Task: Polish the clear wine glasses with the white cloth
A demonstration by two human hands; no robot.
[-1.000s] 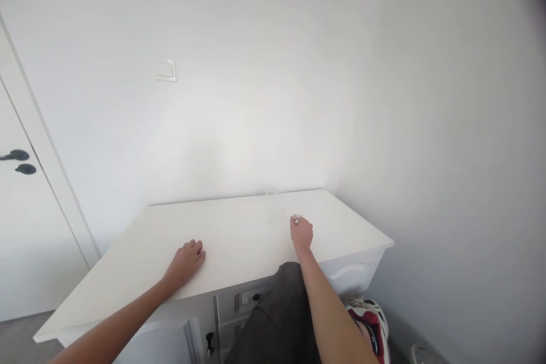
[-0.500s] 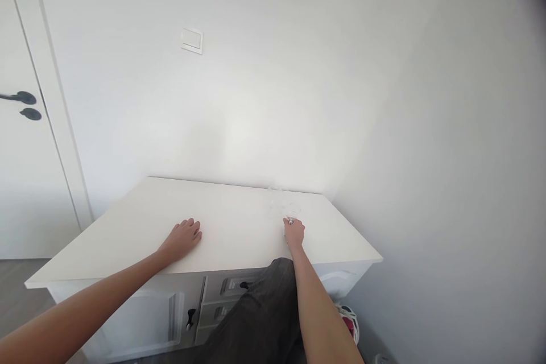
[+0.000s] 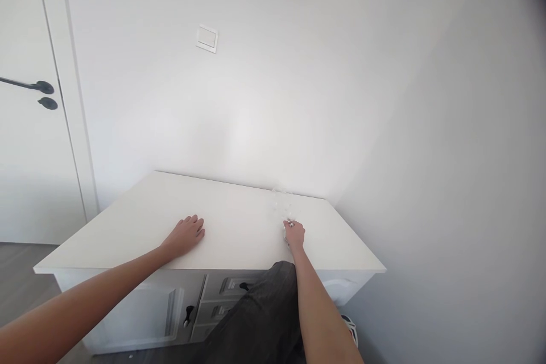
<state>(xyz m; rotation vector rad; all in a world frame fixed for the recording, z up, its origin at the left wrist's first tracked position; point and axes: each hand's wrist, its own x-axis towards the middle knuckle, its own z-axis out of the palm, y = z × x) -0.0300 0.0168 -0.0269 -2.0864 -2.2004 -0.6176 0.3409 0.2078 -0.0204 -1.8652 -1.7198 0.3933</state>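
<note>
At lower centre, the right hand point(image 3: 296, 235) pinches a small thing point(image 3: 290, 224) at the hand's upper end; its long axis is unclear. The left hand point(image 3: 184, 236) lies loosely spread, farther left.

See 2 grips point(image 3: 183, 237) point(image 3: 295, 234), 1 cab point(image 3: 236, 216), 1 sw point(image 3: 207, 38), 1 door point(image 3: 34, 165)

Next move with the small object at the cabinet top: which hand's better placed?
Right, likely: the right hand grips the small object, too covered to identify. The left hand lies on the white cabinet top, away from that object.
</note>
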